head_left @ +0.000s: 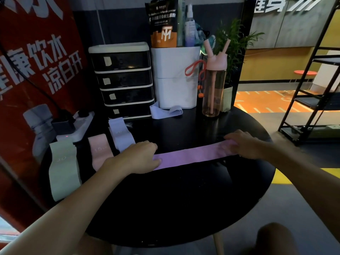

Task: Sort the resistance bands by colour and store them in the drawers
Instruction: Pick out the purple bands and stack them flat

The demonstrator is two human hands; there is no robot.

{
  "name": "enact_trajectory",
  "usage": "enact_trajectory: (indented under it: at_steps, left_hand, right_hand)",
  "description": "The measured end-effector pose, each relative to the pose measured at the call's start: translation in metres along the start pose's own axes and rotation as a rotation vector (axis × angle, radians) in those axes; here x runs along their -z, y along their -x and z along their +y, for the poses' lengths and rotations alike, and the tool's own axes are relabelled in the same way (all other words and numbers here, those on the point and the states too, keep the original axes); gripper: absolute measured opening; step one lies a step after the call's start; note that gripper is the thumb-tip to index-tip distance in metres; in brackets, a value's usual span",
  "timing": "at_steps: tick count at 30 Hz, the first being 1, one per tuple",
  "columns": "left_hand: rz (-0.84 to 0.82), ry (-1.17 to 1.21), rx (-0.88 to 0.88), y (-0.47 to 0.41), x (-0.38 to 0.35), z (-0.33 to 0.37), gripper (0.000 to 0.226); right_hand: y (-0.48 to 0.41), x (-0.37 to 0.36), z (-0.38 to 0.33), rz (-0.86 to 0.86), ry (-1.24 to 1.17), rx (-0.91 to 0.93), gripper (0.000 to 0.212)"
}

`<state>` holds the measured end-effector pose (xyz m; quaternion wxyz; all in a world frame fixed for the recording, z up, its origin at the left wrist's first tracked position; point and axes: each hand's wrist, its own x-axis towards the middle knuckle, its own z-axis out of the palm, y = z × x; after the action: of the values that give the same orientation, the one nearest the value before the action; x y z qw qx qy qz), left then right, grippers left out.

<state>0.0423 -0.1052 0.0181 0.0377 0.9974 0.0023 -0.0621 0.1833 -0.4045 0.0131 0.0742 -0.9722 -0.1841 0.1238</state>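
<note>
Resistance bands, five counted in the head view, all on the round black tabletop point(184, 199). One purple band point(193, 156) lies stretched flat across the middle, running between both hands. The left hand point(139, 156) grips its left end, knuckles bent, thumb laid on top of the fabric. The right hand point(247, 144) covers the right end. It is blurred, so it is impossible to tell whether the fingers curl round the band or only press on it.

Along the left edge sits a row of three: one green band point(62, 170), one pink band point(100, 151) and one lavender band point(122, 139). The lavender one may be two layered pieces, which is hard to make out. Its near end is hidden under the left hand. A second lavender band point(165, 111) lies crumpled at the back, touching the foot of a white bin point(176, 80).

One drawer unit point(125, 81) stands at the back left with four drawers, all pushed in. Each carries a pale tape label, and the dark fronts hide what is inside. Beside the bin stands one pink bottle point(214, 83). One power strip point(77, 126) sits at the left rim, partly behind the green band.
</note>
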Motion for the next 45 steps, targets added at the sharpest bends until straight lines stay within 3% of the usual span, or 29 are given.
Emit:
enact_trajectory:
  at_steps: [6, 13, 19, 24, 27, 30, 34, 40, 45]
  left_hand:
    - [-0.085, 0.044, 0.031, -0.010, 0.003, -0.006, 0.036]
    - [-0.045, 0.081, -0.007, -0.005, 0.000, -0.010, 0.032]
    - [0.084, 0.234, -0.092, 0.005, -0.010, -0.016, 0.017]
    - [0.260, 0.161, -0.155, 0.013, -0.003, -0.010, 0.019]
    - [0.312, -0.059, -0.191, 0.012, -0.008, -0.006, 0.029]
    - [0.277, -0.082, -0.199, 0.011, -0.020, -0.009, 0.029]
    - [0.266, 0.043, -0.202, 0.014, -0.020, -0.010, 0.020]
    - [0.249, 0.101, -0.199, 0.014, -0.020, -0.012, 0.026]
    - [0.342, 0.478, -0.099, 0.011, -0.018, -0.018, 0.015]
  right_hand:
    - [0.004, 0.003, -0.004, -0.003, -0.067, 0.040, 0.034]
    - [0.011, -0.002, 0.003, 0.093, -0.242, 0.134, 0.010]
    - [0.023, -0.012, 0.012, 0.276, -0.402, 0.190, 0.024]
    - [0.028, -0.019, 0.018, 0.479, -0.433, 0.217, 0.013]
    - [0.025, -0.024, 0.027, 0.415, -0.320, 0.240, 0.024]
    - [0.023, -0.032, 0.037, 0.365, -0.186, 0.236, 0.031]
    - [0.027, -0.034, 0.039, 0.420, -0.204, 0.267, 0.011]
    - [0.031, -0.036, 0.037, 0.445, -0.215, 0.243, 0.008]
    - [0.034, -0.028, 0.030, 0.445, -0.350, 0.181, 0.012]
